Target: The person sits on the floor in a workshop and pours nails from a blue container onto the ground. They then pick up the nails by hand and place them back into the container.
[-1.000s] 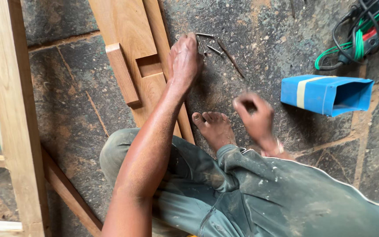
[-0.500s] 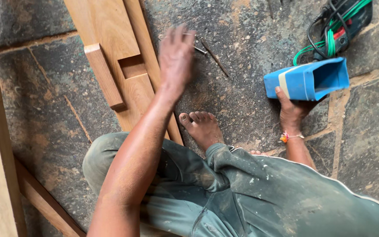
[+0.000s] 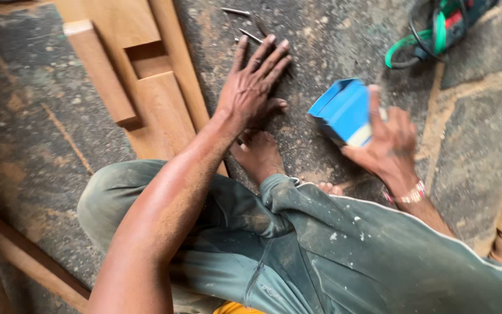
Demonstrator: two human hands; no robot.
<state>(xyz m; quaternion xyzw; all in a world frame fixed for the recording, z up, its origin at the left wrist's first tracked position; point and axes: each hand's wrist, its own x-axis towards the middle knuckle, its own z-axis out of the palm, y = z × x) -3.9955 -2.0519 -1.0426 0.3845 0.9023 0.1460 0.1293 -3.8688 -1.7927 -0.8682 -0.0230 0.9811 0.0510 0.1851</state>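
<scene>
nails (image 3: 250, 36): a few long thin metal ones, loose on the stone floor (image 3: 332, 40) near the top edge of the view, just right of the wooden frame
nail axis: mostly slanted, upper left to lower right; one near the very top lies closer to level – bit blurry, so no exact count
blue box (image 3: 344, 110): small open cardboard carton, off the floor, mouth tipped up and left, toward the nails
right hand (image 3: 387, 142): wrapped round the lower right end of the box, thumb up along its side, fingers closed on it – firm hold
left hand (image 3: 251, 87): flat and spread wide, palm down, holding nothing; fingertips at the nearest nail, touching or just short of it, can't tell
which is nearer: left hand by far, nails right off its fingertips, up and slightly left; right hand with the box sits well apart, down and to the right
line-up: nails, then left hand, then box, running roughly upper left to lower right across the floor
foot (image 3: 260, 154): bare, planted on the stone just below the left hand
wooden frame (image 3: 146, 93): pale joinery with a rectangular recess, lying flat, left of the left hand
power tool (image 3: 443, 26): green and dark with a coiled cord, top right corner, well away from both hands
</scene>
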